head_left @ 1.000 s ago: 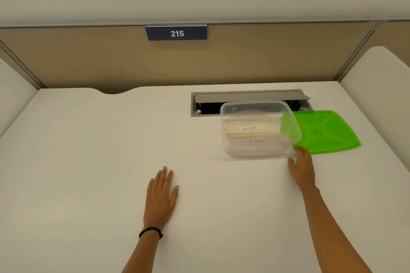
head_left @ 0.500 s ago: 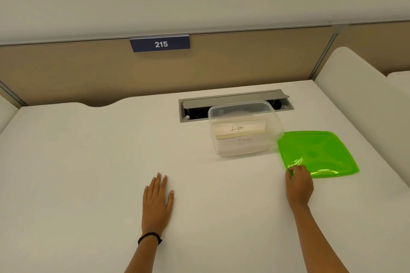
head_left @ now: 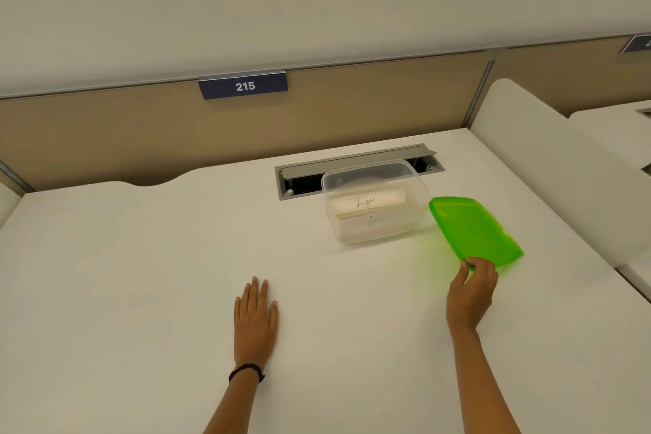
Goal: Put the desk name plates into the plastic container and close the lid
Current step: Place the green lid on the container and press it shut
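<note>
A clear plastic container stands uncovered on the white desk, right of centre. Inside lie pale name plates, the upper one hand-lettered "LION". Just right of the container, the green translucent lid is lifted off the desk and tilted, casting a green glow on the surface. My right hand pinches the lid's near edge, thumb on top. Flat on the desk, well left of the container, rests my left hand with straight fingers and a dark band at the wrist.
A grey cable hatch is sunk into the desk directly behind the container. Tan partition panels with a blue "215" sign close the back. A white side divider rises at the right, with another desk beyond it.
My right hand took hold of the green lid's near edge and raised it off the desk, tilting it up. The left hand stayed flat. The view shifted to the right.
</note>
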Demonstrator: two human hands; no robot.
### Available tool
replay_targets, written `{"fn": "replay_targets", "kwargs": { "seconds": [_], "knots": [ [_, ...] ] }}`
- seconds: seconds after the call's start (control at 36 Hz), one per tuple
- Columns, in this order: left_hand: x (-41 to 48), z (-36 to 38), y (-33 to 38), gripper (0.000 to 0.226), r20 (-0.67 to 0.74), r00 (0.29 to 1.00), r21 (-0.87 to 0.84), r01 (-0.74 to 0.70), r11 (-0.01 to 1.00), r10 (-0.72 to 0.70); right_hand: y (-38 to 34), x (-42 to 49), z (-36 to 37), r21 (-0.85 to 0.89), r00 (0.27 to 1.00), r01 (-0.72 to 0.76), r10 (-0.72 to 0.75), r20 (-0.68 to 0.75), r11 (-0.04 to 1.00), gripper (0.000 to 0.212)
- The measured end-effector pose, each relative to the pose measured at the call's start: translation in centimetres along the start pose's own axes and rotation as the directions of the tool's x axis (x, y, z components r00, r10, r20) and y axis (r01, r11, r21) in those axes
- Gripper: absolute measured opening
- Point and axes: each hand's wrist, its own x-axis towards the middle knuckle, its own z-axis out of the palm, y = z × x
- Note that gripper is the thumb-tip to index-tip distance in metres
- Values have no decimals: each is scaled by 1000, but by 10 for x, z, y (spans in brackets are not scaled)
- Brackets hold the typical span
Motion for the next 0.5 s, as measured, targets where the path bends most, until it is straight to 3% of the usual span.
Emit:
{"fn": "replay_targets", "kwargs": {
  "seconds": [0.11,0.28,0.36,0.5],
  "knots": [
    [-5,-2,1,50,0,1000,-33,-10,999,10,-19,-6,-9,105,1000,15,-12,-28,994,8],
    [-5,-6,22,47,-1,995,-243,97,965,-100,-44,-21,-20,245,998,48,-38,-45,968,10],
    [-3,-10,35,47,29,992,-385,123,914,-122,-57,-27,-24,292,997,74,-62,-50,954,11],
    [-3,-21,60,47,69,997,-613,59,788,-21,-81,-29,-35,376,991,134,-126,-47,917,11]
  ]
}}
